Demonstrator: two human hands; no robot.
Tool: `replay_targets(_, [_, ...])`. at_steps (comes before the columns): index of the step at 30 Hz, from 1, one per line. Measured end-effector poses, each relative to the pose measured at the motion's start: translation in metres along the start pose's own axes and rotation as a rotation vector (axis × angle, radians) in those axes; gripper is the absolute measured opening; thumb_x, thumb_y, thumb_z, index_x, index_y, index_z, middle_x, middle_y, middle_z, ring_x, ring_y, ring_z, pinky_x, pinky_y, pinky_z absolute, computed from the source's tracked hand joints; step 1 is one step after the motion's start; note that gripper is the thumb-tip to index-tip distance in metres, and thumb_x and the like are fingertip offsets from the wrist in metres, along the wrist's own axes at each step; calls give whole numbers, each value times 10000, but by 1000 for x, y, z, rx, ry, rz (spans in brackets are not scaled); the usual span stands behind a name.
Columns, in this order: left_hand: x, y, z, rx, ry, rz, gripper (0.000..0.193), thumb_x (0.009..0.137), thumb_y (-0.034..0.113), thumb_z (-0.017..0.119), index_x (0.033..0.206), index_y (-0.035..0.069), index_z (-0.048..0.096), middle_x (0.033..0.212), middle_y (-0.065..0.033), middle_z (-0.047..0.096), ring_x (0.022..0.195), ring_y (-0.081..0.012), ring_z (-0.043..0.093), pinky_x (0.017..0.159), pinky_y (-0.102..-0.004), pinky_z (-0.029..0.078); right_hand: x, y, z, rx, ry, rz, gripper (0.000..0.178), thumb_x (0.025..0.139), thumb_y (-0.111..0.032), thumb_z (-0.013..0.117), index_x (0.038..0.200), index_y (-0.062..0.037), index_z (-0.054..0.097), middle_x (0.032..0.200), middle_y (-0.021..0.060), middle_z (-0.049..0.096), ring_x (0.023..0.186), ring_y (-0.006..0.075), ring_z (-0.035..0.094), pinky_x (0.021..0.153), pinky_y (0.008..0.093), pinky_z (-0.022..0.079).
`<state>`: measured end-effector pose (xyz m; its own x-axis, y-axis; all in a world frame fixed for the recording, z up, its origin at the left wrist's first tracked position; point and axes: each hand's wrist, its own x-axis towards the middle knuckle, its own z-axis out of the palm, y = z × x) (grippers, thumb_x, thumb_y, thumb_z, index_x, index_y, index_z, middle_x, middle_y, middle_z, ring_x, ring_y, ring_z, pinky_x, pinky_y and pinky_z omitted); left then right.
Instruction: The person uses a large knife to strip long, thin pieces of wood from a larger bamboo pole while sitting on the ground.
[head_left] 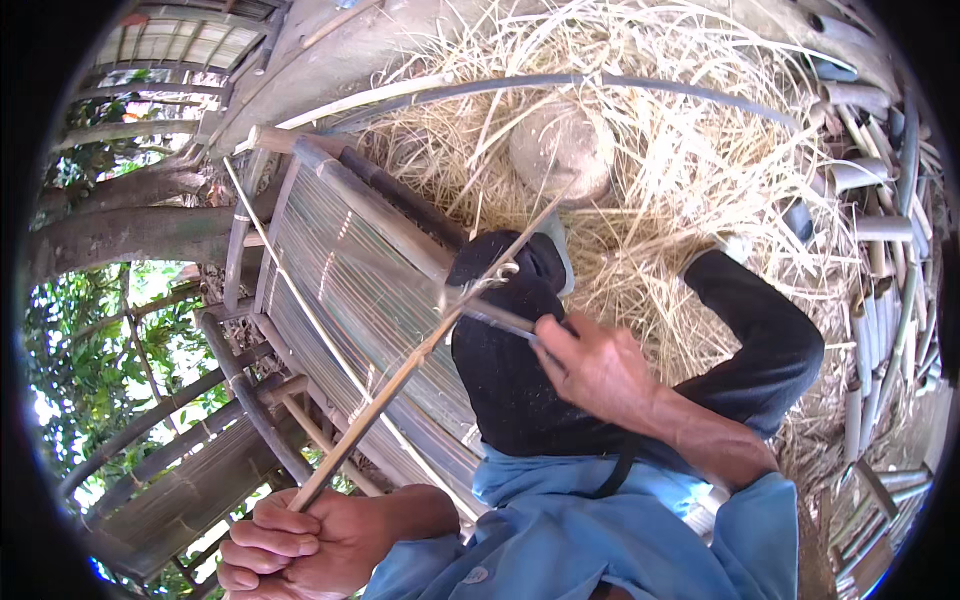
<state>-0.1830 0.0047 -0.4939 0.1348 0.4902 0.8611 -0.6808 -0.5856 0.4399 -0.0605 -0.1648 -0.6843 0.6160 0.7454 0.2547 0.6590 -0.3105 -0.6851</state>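
Note:
My left hand [290,545] is closed around the lower end of a long split bamboo strip [378,405]. The strip slants up to the right, across my black-trousered leg. My right hand [600,370] grips a knife [498,317], its fingers wrapped round the handle end. Blurred by motion, the blade meets the strip around mid-length and points left. Where the two cross, I cannot tell how deep the edge sits. A small pale curl of shaving [507,270] clings to the strip just above the blade.
A slatted bamboo bench [350,260] stands on my left, with a thin pale pole [305,305] across it. Ahead, a heap of shavings [660,190] surrounds a round wooden block [562,150]. Cut bamboo tubes [880,230] are piled along the right.

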Motion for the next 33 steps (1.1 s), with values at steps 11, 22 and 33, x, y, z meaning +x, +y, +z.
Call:
replay_targets(11, [24,-8,-24,-220,-169,-194,272,1069,174,393,813,85,424,632,13,292,532,-94,254,451,-233,264,15,61,30,14,-60,19,116,901,-97,592,965,-77,497,730,164,597,508,311,641,386,418,509])
replay_targets(22, [46,-47,-30,146,129,-68,357,1106,275,327,787,135,405,637,60,270,458,-49,255,354,-214,231,28,239,131,-41,-31,108,181,998,-254,566,1009,-97,476,696,137,597,482,223,599,392,359,529])
replay_targets(33, [69,-51,-44,-76,-12,-281,349,1074,315,309,808,126,433,651,48,302,501,-84,243,436,-277,250,6,350,171,21,-31,500,183,947,-214,628,1027,-73,543,809,221,644,649,392,655,583,474,550])
